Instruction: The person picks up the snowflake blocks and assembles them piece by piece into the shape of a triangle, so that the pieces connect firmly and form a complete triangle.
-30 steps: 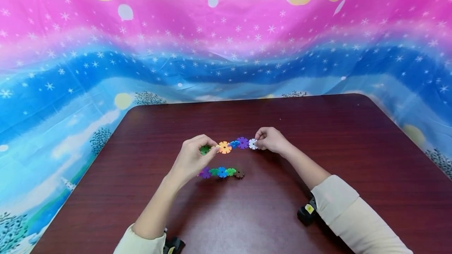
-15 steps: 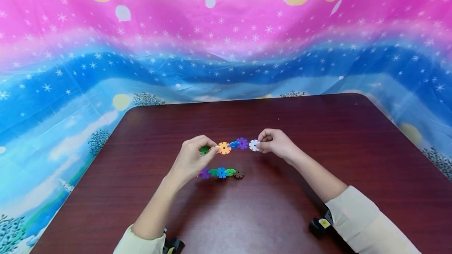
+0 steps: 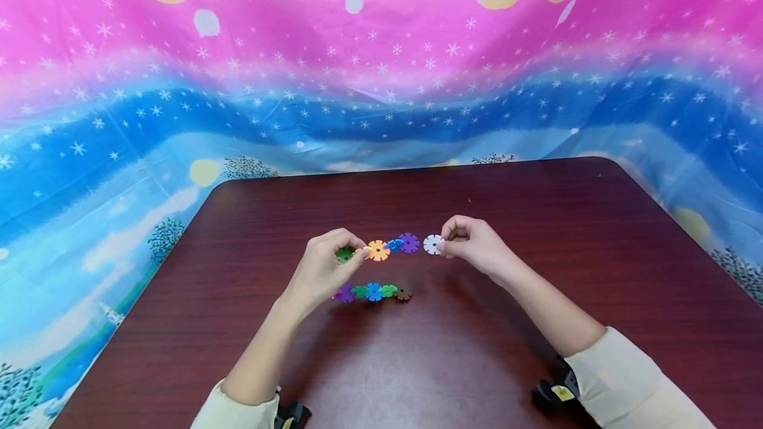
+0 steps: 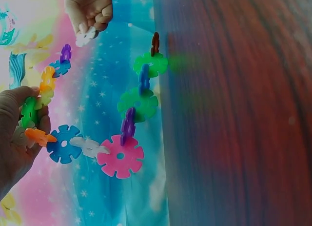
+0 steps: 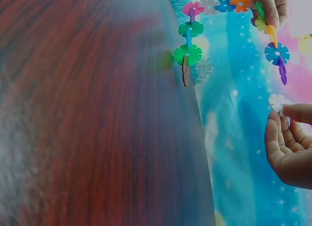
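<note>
My left hand (image 3: pixel 328 263) pinches a chain of interlocking plastic snowflake discs near its yellow and green discs (image 4: pixel 29 113). From that grip one end runs right through an orange disc (image 3: pixel 378 250) and a blue disc to a purple disc (image 3: pixel 408 242). The other part hangs in a curve past a pink disc (image 4: pixel 121 156) and ends in a brown disc (image 3: pixel 403 293). My right hand (image 3: pixel 477 247) holds a loose white snowflake disc (image 3: pixel 432 244) between thumb and fingers. A small gap separates it from the purple end disc.
Below the hands lies a dark reddish-brown wooden table (image 3: pixel 596 250). A printed curtain (image 3: pixel 381 85) in pink and blue surrounds its far and side edges. Black wrist devices (image 3: pixel 551 394) sit under both sleeves.
My right hand has drawn right with the white disc, widening the space between it and the purple disc. The left hand and the chain stay about where they were.
</note>
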Available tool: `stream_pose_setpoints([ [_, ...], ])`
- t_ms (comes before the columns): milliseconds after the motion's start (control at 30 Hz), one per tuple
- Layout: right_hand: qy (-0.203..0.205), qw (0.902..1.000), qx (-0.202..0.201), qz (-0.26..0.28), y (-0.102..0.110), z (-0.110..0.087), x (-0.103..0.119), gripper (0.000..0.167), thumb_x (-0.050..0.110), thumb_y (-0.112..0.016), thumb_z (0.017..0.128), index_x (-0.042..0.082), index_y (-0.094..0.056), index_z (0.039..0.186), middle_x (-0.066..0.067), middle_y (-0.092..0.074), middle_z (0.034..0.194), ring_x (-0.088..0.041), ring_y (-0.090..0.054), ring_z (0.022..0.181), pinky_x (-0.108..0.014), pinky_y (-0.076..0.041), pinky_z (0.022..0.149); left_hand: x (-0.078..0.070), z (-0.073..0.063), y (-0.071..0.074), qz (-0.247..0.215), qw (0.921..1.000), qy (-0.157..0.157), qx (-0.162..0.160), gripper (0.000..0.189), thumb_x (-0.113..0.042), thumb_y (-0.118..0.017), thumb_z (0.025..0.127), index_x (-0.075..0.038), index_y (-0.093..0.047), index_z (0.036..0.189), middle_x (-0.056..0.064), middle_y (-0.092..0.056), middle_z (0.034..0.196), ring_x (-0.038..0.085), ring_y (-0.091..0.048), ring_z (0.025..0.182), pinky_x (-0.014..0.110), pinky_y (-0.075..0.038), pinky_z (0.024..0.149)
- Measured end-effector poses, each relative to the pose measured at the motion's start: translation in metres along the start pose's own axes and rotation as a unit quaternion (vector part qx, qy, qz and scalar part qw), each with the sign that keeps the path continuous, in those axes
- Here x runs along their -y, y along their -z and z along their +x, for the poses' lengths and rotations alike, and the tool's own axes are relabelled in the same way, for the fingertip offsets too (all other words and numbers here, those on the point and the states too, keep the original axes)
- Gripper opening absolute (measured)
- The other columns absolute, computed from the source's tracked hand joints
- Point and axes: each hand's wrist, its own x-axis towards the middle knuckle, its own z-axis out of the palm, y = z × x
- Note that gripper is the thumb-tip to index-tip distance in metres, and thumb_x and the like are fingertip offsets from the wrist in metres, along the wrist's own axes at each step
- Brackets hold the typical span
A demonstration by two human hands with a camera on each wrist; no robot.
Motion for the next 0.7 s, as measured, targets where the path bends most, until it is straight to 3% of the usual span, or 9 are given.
stream_pose_setpoints([
  [200, 0.019, 0.9996, 0.001, 0.023, 0.0001, -0.0043, 0.002, 0.013, -0.001, -0.063, 0.083, -0.003, -0.052, 0.089, -0.01, -0.06, 0.082, -0.015, -0.061, 0.074, -0.037, -0.053, 0.074, 0.0, 0.0002, -0.0009, -0.005, 1.0, 0.0, 0.004, 0.007, -0.004, -0.071, 0.08, -0.009, -0.067, 0.082, -0.005, -0.062, 0.08, 0.006, -0.053, 0.066, 0.022, -0.042, 0.043],
  [700, 0.074, 0.9919, -0.01, 0.103, -0.0016, -0.0076, 0.0046, 0.018, -0.012, -0.057, 0.084, -0.011, -0.044, 0.096, -0.016, -0.058, 0.084, -0.02, -0.065, 0.075, -0.033, -0.054, 0.071, -0.0013, 0.0002, -0.002, -0.006, 1.0, -0.001, 0.008, 0.006, -0.005, -0.071, 0.08, -0.01, -0.067, 0.082, -0.005, -0.062, 0.08, 0.004, -0.053, 0.065, 0.022, -0.042, 0.043],
])
